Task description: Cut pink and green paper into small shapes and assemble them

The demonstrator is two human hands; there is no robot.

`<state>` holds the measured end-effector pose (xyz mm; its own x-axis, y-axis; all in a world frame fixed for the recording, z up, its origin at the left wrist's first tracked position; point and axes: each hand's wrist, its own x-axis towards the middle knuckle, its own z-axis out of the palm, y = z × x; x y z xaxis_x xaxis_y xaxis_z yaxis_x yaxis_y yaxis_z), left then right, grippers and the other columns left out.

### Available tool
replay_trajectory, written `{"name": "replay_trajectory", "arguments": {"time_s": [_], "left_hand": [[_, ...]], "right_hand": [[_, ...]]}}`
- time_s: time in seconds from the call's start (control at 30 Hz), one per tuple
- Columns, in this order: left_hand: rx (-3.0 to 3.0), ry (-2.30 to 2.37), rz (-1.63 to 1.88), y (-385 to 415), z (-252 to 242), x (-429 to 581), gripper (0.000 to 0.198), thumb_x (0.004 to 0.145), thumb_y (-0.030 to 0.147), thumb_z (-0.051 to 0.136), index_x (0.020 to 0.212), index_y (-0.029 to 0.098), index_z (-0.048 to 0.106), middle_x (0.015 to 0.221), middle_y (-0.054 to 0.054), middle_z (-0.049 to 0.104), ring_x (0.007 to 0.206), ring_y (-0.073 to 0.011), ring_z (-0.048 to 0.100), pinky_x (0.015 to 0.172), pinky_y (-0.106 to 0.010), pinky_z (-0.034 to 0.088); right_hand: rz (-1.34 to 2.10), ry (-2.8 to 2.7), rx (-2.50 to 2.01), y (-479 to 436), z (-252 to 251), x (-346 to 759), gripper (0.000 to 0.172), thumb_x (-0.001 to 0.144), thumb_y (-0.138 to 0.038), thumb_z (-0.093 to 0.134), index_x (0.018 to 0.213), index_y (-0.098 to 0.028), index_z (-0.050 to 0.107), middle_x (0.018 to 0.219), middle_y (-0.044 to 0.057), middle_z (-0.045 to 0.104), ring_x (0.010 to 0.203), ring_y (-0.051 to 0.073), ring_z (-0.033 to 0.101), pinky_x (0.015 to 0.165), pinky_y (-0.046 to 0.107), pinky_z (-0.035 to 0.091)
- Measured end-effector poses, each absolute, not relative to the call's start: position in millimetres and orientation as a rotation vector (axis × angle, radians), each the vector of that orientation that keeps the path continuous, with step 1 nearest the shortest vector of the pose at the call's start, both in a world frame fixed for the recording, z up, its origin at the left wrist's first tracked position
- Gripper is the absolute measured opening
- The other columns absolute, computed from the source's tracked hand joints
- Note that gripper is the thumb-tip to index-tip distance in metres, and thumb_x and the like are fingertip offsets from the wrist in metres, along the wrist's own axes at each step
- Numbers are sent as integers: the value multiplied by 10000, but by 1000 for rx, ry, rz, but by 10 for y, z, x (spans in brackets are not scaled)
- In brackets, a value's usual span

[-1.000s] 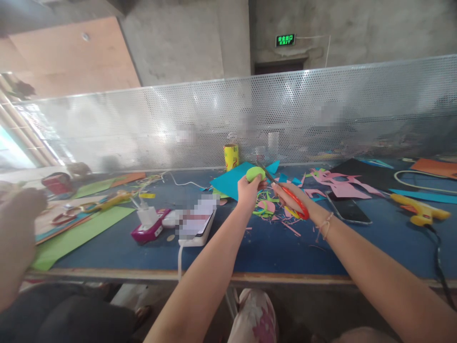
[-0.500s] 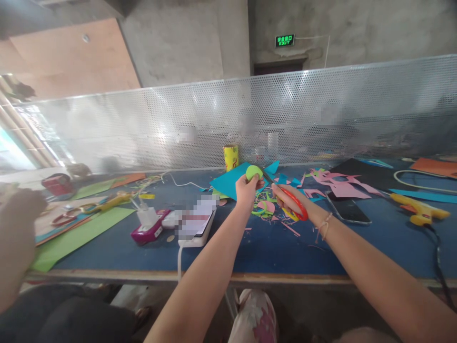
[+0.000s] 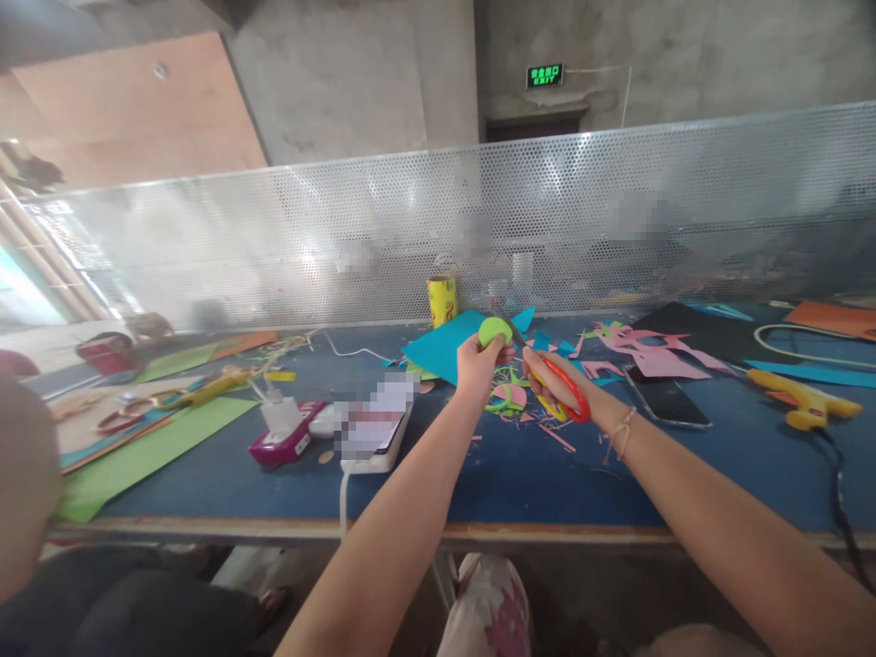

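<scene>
Between the fingers of my left hand point(image 3: 477, 363) is a round piece of light green paper point(image 3: 494, 332), held up above the table. My right hand point(image 3: 537, 372) is closed on a pair of scissors point(image 3: 567, 388) with red and yellow handles. The blades point up and left, by the right edge of the green piece; whether they touch it I cannot tell. Behind my left hand lies a blue sheet of paper point(image 3: 438, 345). Green and pink paper scraps point(image 3: 510, 398) are scattered under my hands.
Left of my arm stand a phone point(image 3: 383, 415) on a white stand and a purple power strip point(image 3: 291, 443). Rightward lie another phone point(image 3: 667, 399), pink cut paper point(image 3: 657, 351) and a yellow glue gun point(image 3: 808, 399). A yellow can point(image 3: 443, 301) stands near the perforated screen point(image 3: 294, 237). Another person sits at left.
The green piece has shifted slightly right in my left hand, closer to the blades. At far left, the other person's hand has left view and their head has come into it.
</scene>
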<state>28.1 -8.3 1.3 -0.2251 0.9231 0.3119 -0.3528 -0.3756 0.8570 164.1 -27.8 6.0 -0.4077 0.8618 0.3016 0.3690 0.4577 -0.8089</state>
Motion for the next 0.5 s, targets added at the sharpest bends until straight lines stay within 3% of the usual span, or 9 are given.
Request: {"name": "replay_trajectory", "arguments": {"time_s": [0.23, 0.5], "left_hand": [[1036, 792, 1770, -102, 32, 275, 139, 644, 219, 643, 713, 112, 585, 579, -20, 602, 503, -92, 548, 557, -225, 455], [1029, 858, 1791, -86, 27, 242, 163, 634, 247, 642, 705, 111, 587, 564, -18, 589, 470, -82, 517, 537, -224, 440]], "right_hand": [[807, -1967, -1068, -209, 44, 1624, 439, 788, -614, 330, 644, -208, 412, 451, -38, 423, 341, 81, 357, 363, 227, 300], [749, -2007, -1097, -294, 133, 1639, 402, 785, -559, 380, 592, -206, 361, 484, -29, 411, 387, 87, 377, 386, 238, 315]]}}
